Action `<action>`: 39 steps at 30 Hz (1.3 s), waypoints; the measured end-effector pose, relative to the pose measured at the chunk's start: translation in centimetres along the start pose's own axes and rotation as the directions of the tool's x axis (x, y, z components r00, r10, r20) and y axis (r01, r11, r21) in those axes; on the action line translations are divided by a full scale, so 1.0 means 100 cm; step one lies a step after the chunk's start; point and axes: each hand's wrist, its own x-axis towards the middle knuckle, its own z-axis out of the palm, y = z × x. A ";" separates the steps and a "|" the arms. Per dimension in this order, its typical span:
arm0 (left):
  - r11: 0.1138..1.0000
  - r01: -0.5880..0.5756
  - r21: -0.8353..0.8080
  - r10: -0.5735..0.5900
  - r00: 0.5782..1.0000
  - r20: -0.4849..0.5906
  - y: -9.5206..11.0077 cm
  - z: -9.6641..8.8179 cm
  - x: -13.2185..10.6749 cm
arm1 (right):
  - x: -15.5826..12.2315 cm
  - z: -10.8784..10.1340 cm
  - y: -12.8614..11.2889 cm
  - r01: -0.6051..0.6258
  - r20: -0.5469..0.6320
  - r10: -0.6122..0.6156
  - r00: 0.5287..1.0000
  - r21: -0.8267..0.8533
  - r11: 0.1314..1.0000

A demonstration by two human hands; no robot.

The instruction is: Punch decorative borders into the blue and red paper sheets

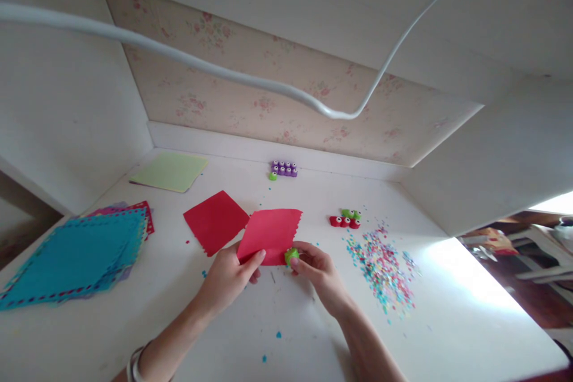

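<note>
My left hand (235, 271) pinches a red sheet of paper (271, 233) by its lower left, thumb on top. Small notches run down the paper's right edge. At its lower right corner my right hand (320, 271) is closed around a green craft punch (291, 255), which sits against the paper's edge. Whether the paper is inside the punch's slot I cannot tell. Another red sheet (215, 222), darker, lies flat on the table just left of the held one.
Punched blue sheets (89, 250) are stacked at left, pale green paper (172, 171) behind. Purple punches (285, 169) stand near the back wall, red punches (345, 222) and green ones (351, 213) at right. Confetti (384, 268) is heaped on the white table (215, 340). A white cable (224, 74) hangs across above.
</note>
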 end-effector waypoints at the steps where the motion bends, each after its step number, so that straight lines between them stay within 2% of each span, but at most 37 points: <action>1: 1.000 -0.001 -0.010 0.001 1.000 0.001 -0.001 0.000 0.000 | 0.000 0.001 0.000 0.002 -0.004 -0.002 1.000 0.019 1.000; 8: 0.993 0.052 -0.105 -0.053 0.999 -0.006 -0.002 0.002 0.001 | -0.002 0.008 -0.003 -0.016 0.038 0.011 0.999 0.131 0.991; 14: 0.992 0.055 -0.114 -0.057 0.998 -0.014 -0.003 0.003 0.001 | -0.002 0.010 -0.004 0.000 0.076 -0.013 0.997 0.166 0.986; 20: 0.989 0.052 -0.139 -0.054 0.998 -0.012 -0.003 0.004 0.001 | -0.004 0.009 -0.004 -0.099 0.136 0.062 0.989 0.281 0.955; 24: 0.988 0.047 -0.144 -0.049 0.999 -0.013 0.000 0.003 0.001 | -0.004 0.008 -0.005 -0.103 0.116 0.073 0.991 0.283 0.954; 28: 0.993 0.031 -0.114 -0.032 0.999 -0.004 0.001 0.003 0.000 | -0.003 0.009 -0.004 -0.102 0.116 0.072 0.991 0.281 0.954; 34: 0.997 -0.003 -0.079 0.003 1.000 -0.009 -0.002 0.002 -0.001 | -0.001 0.011 -0.003 -0.083 0.081 0.056 0.995 0.380 0.921; 39: 0.996 -0.081 0.046 0.082 0.996 -0.020 -0.003 0.002 -0.001 | -0.001 0.009 -0.002 -0.131 0.109 0.098 0.989 0.363 0.923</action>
